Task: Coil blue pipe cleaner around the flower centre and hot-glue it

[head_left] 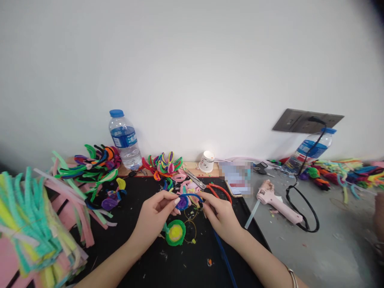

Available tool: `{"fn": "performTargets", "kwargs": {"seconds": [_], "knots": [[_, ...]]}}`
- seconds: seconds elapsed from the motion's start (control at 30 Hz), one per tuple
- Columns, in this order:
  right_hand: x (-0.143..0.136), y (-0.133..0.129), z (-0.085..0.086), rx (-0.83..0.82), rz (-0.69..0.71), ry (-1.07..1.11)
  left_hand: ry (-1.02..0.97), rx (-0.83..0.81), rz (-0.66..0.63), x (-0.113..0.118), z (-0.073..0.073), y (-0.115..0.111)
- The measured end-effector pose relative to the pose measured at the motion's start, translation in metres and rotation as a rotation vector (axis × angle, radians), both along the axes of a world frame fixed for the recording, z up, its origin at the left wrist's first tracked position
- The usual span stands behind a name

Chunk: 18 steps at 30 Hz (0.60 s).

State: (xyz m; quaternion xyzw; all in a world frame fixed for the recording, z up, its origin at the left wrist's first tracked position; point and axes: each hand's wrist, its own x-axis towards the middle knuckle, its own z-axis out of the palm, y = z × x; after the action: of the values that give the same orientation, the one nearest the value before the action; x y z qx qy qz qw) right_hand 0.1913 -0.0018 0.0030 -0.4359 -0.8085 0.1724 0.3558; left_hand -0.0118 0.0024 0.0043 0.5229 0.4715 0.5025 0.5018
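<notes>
My left hand [159, 212] pinches a small purple coil [181, 203] with a blue rim, made of pipe cleaner. From its top a blue pipe cleaner [193, 195] arches across to my right hand [220, 216], whose thumb and fingers are closed on it. The strip's long blue tail [223, 256] hangs below my right hand over the black mat [180, 266]. Just under my hands lies a round green and yellow pipe-cleaner piece [175, 233]. Scissors [195, 179] with red handles rest behind my right hand, partly hidden by it.
Bundled pipe cleaners [30, 216] fill the left side, with looped coloured pieces [90, 162] behind. A water bottle [124, 140], paper cup [207, 161] and phone [240, 186] stand or lie along the back. A pink glue gun [279, 206] with a black cord lies right; another person's hand shows far right.
</notes>
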Motion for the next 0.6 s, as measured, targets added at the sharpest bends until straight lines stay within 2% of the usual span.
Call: {"fn": "performTargets", "kwargs": {"seconds": [0.6], "knots": [[-0.0022, -0.0012, 0.0006, 0.046, 0.030, -0.020, -0.026, -0.015, 0.072, 0.0009, 0.0052, 0.0010]]}}
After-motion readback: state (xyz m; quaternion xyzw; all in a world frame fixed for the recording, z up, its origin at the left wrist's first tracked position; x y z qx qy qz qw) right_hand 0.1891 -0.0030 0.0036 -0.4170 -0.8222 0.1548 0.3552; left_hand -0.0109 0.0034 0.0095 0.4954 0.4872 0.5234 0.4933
